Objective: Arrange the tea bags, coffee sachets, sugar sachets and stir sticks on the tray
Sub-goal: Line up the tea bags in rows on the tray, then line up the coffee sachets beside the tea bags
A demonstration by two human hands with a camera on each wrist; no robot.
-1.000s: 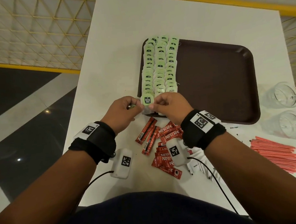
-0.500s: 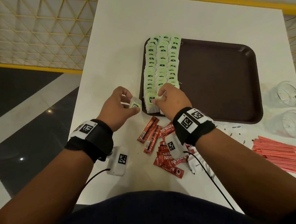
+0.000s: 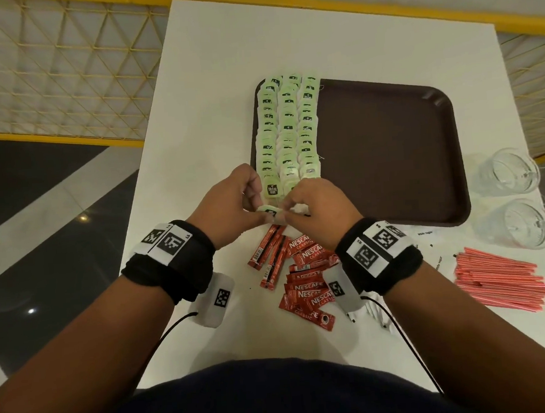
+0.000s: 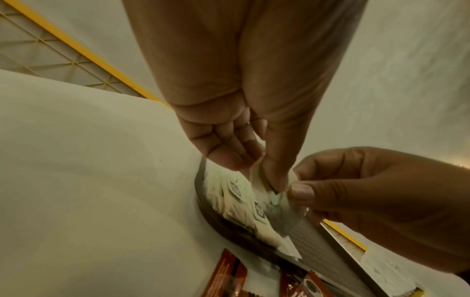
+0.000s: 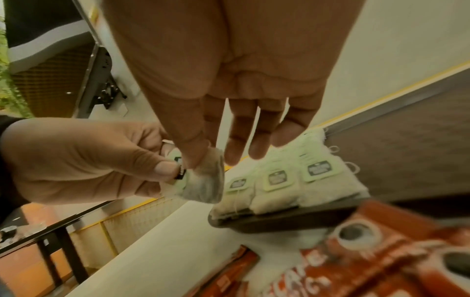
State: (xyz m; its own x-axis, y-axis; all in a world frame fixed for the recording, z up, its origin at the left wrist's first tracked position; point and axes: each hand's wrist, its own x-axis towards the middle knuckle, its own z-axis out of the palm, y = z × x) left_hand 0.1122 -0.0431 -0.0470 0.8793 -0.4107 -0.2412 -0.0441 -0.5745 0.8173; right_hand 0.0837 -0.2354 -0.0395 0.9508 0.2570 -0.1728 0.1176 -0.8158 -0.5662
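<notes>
Both hands meet over the near left corner of the brown tray [image 3: 390,153], pinching one tea bag [image 3: 270,210] with a pale green tag between them. My left hand [image 3: 232,206] pinches its tag side; my right hand [image 3: 313,203] pinches the paper pouch [image 5: 206,180] with thumb and forefinger, the other fingers straight. Three rows of green-tagged tea bags [image 3: 288,131] fill the tray's left side. Red coffee sachets [image 3: 301,275] lie on the white table below my hands. White sugar sachets [image 3: 428,243] lie partly hidden under my right wrist. Red stir sticks [image 3: 498,277] lie at the right.
Two clear glass cups [image 3: 515,195] stand to the right of the tray near the table's right edge. The right two thirds of the tray is bare. A yellow mesh railing [image 3: 61,69] runs behind and left of the table [image 3: 211,81].
The hands have come together again at the tray's near edge and both now hold one tea bag. Half a second ago my right hand was at the rows and my left held a bag apart.
</notes>
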